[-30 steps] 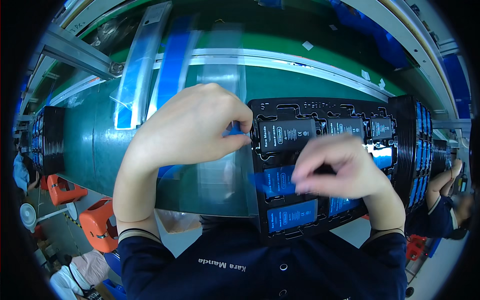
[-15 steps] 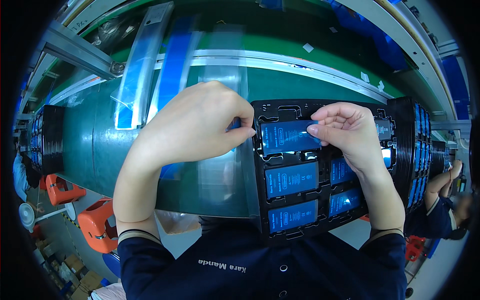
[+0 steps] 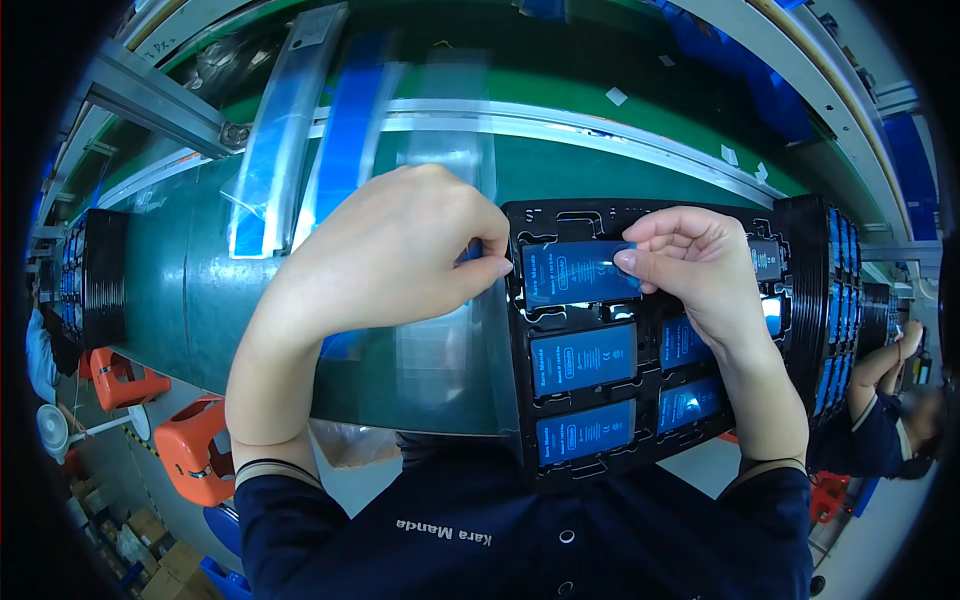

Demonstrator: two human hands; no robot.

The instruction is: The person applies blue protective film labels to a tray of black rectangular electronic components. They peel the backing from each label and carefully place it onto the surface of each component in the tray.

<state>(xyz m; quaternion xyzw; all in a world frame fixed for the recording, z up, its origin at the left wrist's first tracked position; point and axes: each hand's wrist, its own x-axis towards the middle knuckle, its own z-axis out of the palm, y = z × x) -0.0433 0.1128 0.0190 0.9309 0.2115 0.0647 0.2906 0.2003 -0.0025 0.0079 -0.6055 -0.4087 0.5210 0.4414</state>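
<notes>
A black moulded tray [image 3: 505, 375] in front of me holds several flat blue rectangular batteries with pale print. My right hand [image 3: 700, 260] pinches the right end of clear blue film with thumb and forefinger, over the top left battery [image 3: 570, 275]. My left hand [image 3: 410, 235] bends in at the tray's left edge, thumb and forefinger pressed together beside that battery's left end. What sits between those fingers, if anything, is hidden. Other blue batteries [image 3: 585, 360] lie in the pockets below, and my right forearm covers part of the tray's right side.
Long strips of blue film [image 3: 350, 140] and clear plastic sleeves [image 3: 290, 130] lie on the green table [image 3: 190, 290]. A tray stack [image 3: 805, 225] adjoins on the right, another [image 3: 105, 275] at far left. Orange stools [image 3: 195, 450] stand below left; a co-worker's arm [image 3: 890, 365] shows at right.
</notes>
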